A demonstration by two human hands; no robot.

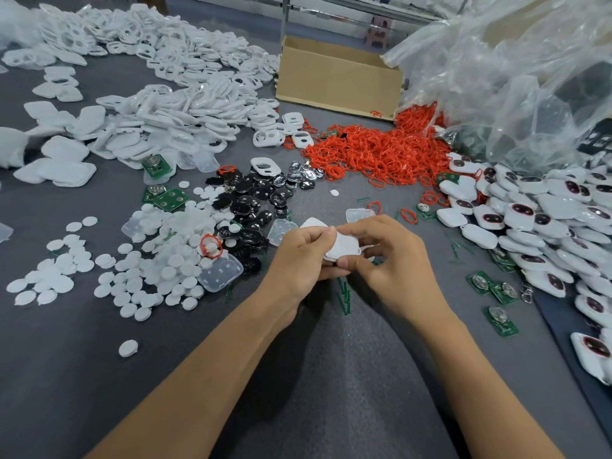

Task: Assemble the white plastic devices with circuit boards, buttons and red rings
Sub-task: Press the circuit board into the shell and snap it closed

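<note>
Both my hands meet over the middle of the grey table and grip one white plastic device (342, 248) between them. My left hand (298, 256) pinches its left edge with thumb and fingers. From the right, my right hand (387, 256) curls round it, thumb underneath. Red rings (374, 154) lie heaped behind. Black oval buttons (251, 200) are scattered ahead of my hands. Green circuit boards (496, 289) lie at the right and more circuit boards (165, 197) at the left. The device's inside is hidden by my fingers.
White shell halves (172, 104) are piled at the back left, white round discs (139, 270) at the left. Finished devices (546, 220) are stacked at the right. A cardboard box (337, 77) and a clear plastic bag (513, 77) stand behind.
</note>
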